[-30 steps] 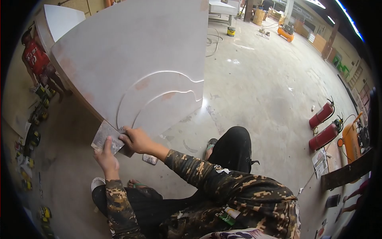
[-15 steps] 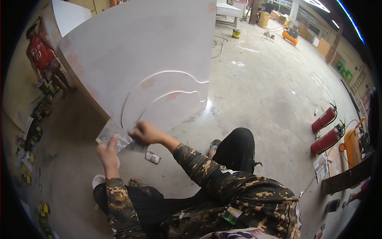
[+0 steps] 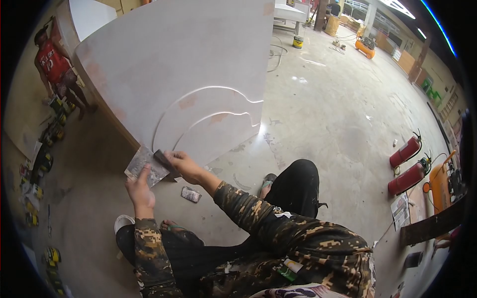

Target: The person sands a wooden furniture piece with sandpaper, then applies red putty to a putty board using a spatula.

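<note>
My left hand (image 3: 140, 193) grips a smeared, flat putty board (image 3: 145, 166), thumb on top, near the low edge of a large white curved panel (image 3: 184, 49). In my right hand (image 3: 183, 167) is a dark, flat scraper (image 3: 162, 159), its blade at the board's right side. Two curved grooves run across the panel, and pinkish filler patches (image 3: 188, 102) mark its surface. On the floor below my right hand lies a small, speckled rectangular block (image 3: 191, 194).
Two red fire extinguishers (image 3: 407, 179) stand at the right by an orange machine (image 3: 439, 181). A person in a red jersey (image 3: 53, 67) stands at the left, near power tools (image 3: 47, 161) along the wall. An orange compressor (image 3: 365, 47) sits farther back.
My right hand, blurred before, now shows clearly, with the scraper raised against the putty board's right side. The board has turned slightly and shifted a little right.
</note>
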A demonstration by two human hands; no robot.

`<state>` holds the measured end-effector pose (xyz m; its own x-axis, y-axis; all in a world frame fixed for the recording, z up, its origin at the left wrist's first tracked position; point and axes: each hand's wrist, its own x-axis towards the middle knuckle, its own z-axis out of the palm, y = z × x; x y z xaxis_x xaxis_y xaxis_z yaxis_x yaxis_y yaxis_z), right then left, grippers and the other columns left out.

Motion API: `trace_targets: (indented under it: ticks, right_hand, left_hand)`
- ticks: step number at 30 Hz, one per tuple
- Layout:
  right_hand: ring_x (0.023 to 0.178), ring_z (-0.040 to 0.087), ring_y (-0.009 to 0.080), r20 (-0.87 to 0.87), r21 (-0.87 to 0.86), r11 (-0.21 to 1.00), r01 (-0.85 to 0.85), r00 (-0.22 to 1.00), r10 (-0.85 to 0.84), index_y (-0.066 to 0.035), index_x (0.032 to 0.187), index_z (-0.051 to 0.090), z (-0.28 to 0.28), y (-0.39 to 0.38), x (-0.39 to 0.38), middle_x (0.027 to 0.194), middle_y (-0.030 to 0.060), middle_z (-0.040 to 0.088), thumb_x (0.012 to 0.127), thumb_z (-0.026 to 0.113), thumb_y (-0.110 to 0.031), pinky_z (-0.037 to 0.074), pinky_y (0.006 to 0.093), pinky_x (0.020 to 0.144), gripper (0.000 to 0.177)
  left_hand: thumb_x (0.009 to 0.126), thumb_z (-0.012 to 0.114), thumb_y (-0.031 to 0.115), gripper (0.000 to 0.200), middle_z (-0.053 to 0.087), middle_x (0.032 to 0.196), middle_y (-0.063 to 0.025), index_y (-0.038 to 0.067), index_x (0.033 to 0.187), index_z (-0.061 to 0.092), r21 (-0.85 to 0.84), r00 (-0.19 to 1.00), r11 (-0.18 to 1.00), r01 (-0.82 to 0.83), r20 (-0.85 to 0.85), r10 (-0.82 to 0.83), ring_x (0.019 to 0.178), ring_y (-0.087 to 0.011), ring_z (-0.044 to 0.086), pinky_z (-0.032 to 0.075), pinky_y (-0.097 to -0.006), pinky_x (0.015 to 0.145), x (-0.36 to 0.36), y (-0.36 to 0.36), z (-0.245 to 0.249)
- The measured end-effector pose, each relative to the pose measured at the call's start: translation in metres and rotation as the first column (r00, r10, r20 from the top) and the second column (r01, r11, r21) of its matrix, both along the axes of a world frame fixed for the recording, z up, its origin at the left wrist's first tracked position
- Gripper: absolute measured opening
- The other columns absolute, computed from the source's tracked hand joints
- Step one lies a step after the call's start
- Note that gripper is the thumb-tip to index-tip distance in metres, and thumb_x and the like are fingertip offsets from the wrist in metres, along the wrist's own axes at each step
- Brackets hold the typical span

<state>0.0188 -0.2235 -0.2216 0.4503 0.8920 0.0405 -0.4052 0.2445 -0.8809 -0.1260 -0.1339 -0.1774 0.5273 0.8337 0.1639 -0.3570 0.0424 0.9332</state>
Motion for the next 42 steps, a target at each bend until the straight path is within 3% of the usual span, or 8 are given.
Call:
trace_targets:
  ticks: [4,8,14,26,32,36,38,42]
  right_hand:
    - [0.077,0.060,0.0158,-0.296,0.122,0.966,-0.229,0.920,0.256,-0.002,0.113,0.058,0.037,-0.033,-0.012,0.098,0.0089,0.063,0.093,0.063,-0.043,0.049,0.0308,0.068,0.046]
    - [0.084,0.065,0.0182,0.352,-0.064,0.982,0.179,0.925,-0.145,0.000,0.120,0.056,0.019,-0.009,-0.016,0.098,0.0100,0.068,0.095,0.062,-0.032,0.052,0.0336,0.077,0.041]
    - [0.086,0.065,0.0170,0.243,0.191,0.853,0.486,0.819,-0.520,0.003,0.113,0.059,0.034,-0.010,-0.037,0.095,0.0133,0.070,0.088,0.067,-0.011,0.051,0.0326,0.079,0.030]
    - [0.071,0.062,0.0227,0.766,0.061,0.996,0.069,0.637,-0.091,0.004,0.110,0.060,0.021,-0.028,-0.011,0.083,0.0164,0.066,0.092,0.063,-0.030,0.050,0.0362,0.071,0.038]
    - [0.063,0.054,0.0225,0.797,-0.356,0.917,-0.178,0.454,0.398,0.005,0.089,0.062,0.024,-0.032,-0.003,0.069,0.0155,0.062,0.089,0.065,-0.037,0.043,0.0403,0.061,0.041]
    - [0.082,0.061,0.0236,0.589,-0.182,0.983,-0.032,0.797,0.135,0.006,0.105,0.059,0.005,-0.025,0.012,0.087,0.0158,0.064,0.082,0.075,-0.042,0.050,0.0381,0.072,0.055]
    - [0.080,0.061,0.0191,0.616,-0.279,0.866,0.415,0.769,-0.170,0.008,0.110,0.057,0.026,-0.034,0.015,0.089,0.0131,0.064,0.083,0.076,-0.036,0.051,0.0343,0.068,0.055]
    - [0.084,0.066,0.0186,-0.010,-0.029,0.984,0.176,0.984,-0.176,0.005,0.115,0.056,0.037,-0.034,0.018,0.100,0.0125,0.066,0.088,0.068,-0.009,0.057,0.0315,0.073,0.033]
  left_hand:
    - [0.083,0.071,0.002,0.036,0.065,0.114,-0.0097,-0.005,0.116,0.060,0.125,0.992,0.987,-0.099,-0.065,0.108,0.100,-0.0189,0.062,0.049,-0.0330,0.088,0.001,-0.004,0.000]
    - [0.085,0.069,0.003,0.035,0.065,0.114,-0.0109,-0.006,0.117,0.059,0.059,0.992,0.991,-0.122,-0.037,0.124,0.100,-0.0206,0.063,0.050,-0.0340,0.088,0.005,-0.012,0.005]
    - [0.085,0.068,0.004,0.038,0.062,0.118,-0.0124,-0.006,0.120,0.057,-0.194,0.980,0.972,-0.130,0.121,0.155,0.103,-0.0211,0.062,0.050,-0.0343,0.089,0.007,-0.017,0.014]
    - [0.082,0.071,0.002,0.024,0.069,0.098,-0.0079,-0.005,0.103,0.065,0.295,0.986,0.955,-0.001,-0.158,0.050,0.084,-0.0150,0.064,0.051,-0.0294,0.076,-0.014,-0.003,0.019]
    - [0.082,0.072,0.007,0.021,0.070,0.092,-0.0067,-0.005,0.099,0.066,0.503,0.878,0.822,0.266,-0.479,0.010,0.078,-0.0150,0.063,0.050,-0.0306,0.073,-0.020,-0.008,0.031]
    - [0.086,0.072,0.013,0.028,0.069,0.098,-0.0083,-0.006,0.105,0.064,0.522,0.920,0.853,0.018,-0.342,0.190,0.083,-0.0179,0.063,0.050,-0.0330,0.079,-0.017,0.001,0.029]
    - [0.092,0.067,0.018,0.037,0.065,0.113,-0.0125,-0.007,0.117,0.058,0.418,0.969,0.896,-0.147,-0.119,0.215,0.099,-0.0197,0.062,0.048,-0.0328,0.089,-0.014,0.011,0.026]
    - [0.094,0.065,0.025,0.048,0.058,0.124,-0.0108,-0.005,0.128,0.049,0.204,0.929,0.917,-0.341,-0.075,0.362,0.111,-0.0189,0.055,0.042,-0.0335,0.097,-0.024,0.024,0.020]
